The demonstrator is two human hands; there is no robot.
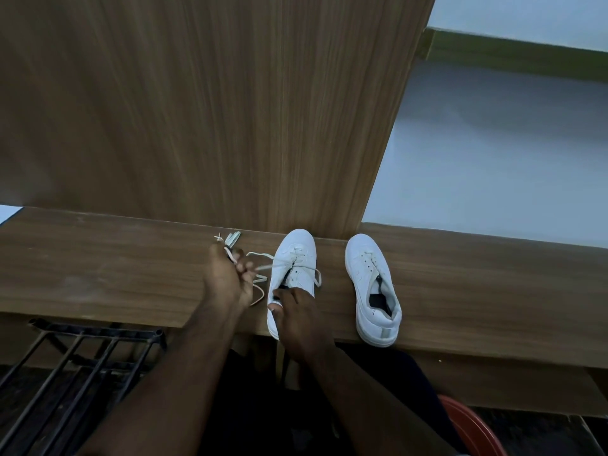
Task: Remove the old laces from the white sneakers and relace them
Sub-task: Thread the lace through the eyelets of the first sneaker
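Observation:
Two white sneakers stand on a wooden ledge (pixel 131 274), toes pointing away from me. The left sneaker (pixel 294 258) has a white lace (pixel 263 256) threaded only through its eyelets near the toe, and loose lace trails off its left side. My left hand (pixel 227 278) pinches that loose lace just left of the shoe. My right hand (pixel 297 315) grips the left sneaker at its collar and heel, covering the rear of the shoe. The right sneaker (pixel 373 284) stands apart to the right with no lace in its eyelets.
A small bundle of pale laces (pixel 230 239) lies on the ledge beyond my left hand. A wooden panel (pixel 230 110) rises directly behind the shoes. A black metal rack (pixel 75 363) stands low on the left, and a red stool (pixel 473 429) at lower right.

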